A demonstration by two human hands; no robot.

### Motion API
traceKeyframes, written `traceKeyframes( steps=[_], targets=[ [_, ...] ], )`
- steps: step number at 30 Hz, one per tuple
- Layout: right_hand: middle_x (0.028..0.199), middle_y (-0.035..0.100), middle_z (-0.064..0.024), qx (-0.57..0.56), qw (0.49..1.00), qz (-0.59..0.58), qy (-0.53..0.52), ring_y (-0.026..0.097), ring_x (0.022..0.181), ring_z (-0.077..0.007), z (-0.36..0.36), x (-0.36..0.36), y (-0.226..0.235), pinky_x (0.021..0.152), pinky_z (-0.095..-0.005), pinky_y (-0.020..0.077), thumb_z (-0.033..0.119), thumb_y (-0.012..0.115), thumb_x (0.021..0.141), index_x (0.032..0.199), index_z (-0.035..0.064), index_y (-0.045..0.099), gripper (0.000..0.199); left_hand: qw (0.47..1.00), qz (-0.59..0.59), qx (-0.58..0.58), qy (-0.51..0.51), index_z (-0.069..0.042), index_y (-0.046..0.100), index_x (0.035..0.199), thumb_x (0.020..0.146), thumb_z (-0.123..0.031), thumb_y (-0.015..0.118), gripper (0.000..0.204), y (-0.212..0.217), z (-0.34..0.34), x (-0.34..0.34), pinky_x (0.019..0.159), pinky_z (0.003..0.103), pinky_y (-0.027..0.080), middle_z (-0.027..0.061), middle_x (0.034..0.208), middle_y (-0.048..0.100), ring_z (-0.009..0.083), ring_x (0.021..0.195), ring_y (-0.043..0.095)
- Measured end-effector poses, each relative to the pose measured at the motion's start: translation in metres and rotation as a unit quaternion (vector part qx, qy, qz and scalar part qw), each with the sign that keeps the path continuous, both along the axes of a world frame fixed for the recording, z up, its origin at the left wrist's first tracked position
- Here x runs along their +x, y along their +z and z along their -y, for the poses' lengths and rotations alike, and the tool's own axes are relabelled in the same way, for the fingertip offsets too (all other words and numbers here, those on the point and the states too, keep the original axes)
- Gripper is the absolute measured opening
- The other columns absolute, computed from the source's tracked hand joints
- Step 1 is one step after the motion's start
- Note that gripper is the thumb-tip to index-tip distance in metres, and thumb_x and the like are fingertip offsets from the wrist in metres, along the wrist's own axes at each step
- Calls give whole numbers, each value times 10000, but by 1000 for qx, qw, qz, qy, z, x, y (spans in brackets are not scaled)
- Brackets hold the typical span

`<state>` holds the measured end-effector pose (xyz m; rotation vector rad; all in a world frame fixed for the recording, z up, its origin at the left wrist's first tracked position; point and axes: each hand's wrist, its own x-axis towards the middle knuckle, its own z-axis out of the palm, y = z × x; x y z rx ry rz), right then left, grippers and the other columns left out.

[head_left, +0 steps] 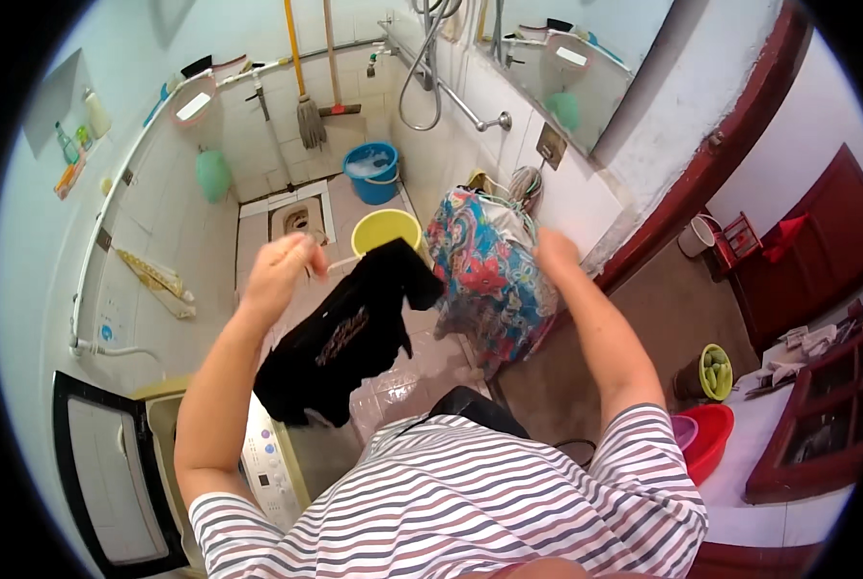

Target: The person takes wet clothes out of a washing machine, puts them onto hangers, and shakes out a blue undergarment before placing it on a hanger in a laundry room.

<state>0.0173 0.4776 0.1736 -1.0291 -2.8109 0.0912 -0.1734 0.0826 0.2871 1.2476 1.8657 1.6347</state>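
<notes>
The left hand [282, 265], left of the frame's centre, is closed in a pinch on the upper edge of a black garment [349, 333] with pale print on its front. The cloth hangs down and to the right from that grip, its far corner lifted toward the middle of the frame, its lower hem dangling above the open top-loading washing machine [161, 434] in the lower left, whose lid [113, 478] stands thrown back. The right hand [555, 253], just right of centre, is raised with its fingers curled; it sits against the colourful patterned cloth bundle [489, 280] behind it, and whether it grips that cloth, or anything at all, cannot be told. It is apart from the black garment.

Judging from this, the step in hand is holding the garment up out of or over the washer, with only one hand carrying it. The next move would call for the right hand to come across and take the free corner, so the piece can be spread or shaken without dragging on the machine's rim.

Further out, a yellow basin [385, 230] sits on the tiled floor above the garment, with a blue bucket [373, 172] beyond it near the squat toilet [296, 217]. A mop [306, 106] leans in the upper corner. At the lower right, a red basin [709, 439] rests by a white surface.
</notes>
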Motion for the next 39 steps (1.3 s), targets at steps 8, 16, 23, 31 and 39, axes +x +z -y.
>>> traceKeyframes(
  steps=[8, 16, 23, 31, 39],
  targets=[
    [752, 598, -212, -138, 973, -166, 84, 586, 726, -381, -12, -8, -18, 655, -466, 449, 153, 525, 721, 761, 33, 582, 139, 955, 285, -12, 79, 19, 539, 1116, 890, -218, 468, 335, -35, -36, 9, 609, 243, 410, 11, 613, 540, 94, 585, 484],
    [667, 586, -145, -367, 876, -242, 198, 588, 597, -238, 89, -22, 15, 567, -362, 458, 172, 588, 707, 768, 20, 567, 165, 966, 247, 46, 64, -27, 462, 1236, 863, -240, 560, 441, -47, -115, 26, 676, 217, 376, 42, 996, 636, 60, 808, 524],
    [620, 550, -69, -593, 762, -195, 171, 559, 550, -168, 174, -5, -5, 520, -327, 455, 160, 582, 761, 780, 21, 523, 153, 971, 226, 63, 33, -62, 571, 820, 865, -226, 554, 172, -54, -146, 50, 674, 221, 374, 24, 729, 589, 86, 673, 506],
    [843, 593, -196, -3, 967, -252, 48, 571, 785, -393, -5, -22, -12, 718, -466, 461, 155, 575, 731, 988, -18, 486, 322, 966, 225, 83, 93, -29, 561, 777, 839, -123, 556, 113, -61, -91, 40, 646, 234, 384, 9, 681, 529, 97, 643, 472],
    [882, 634, -204, -141, 984, -95, -43, 612, 819, -379, -28, -48, -27, 716, -428, 492, 191, 614, 688, 903, -16, 593, 300, 972, 176, -10, 156, 9, 592, 789, 771, -41, 594, 54, -42, -19, 77, 527, 207, 373, -3, 673, 547, 68, 578, 468]
  ],
)
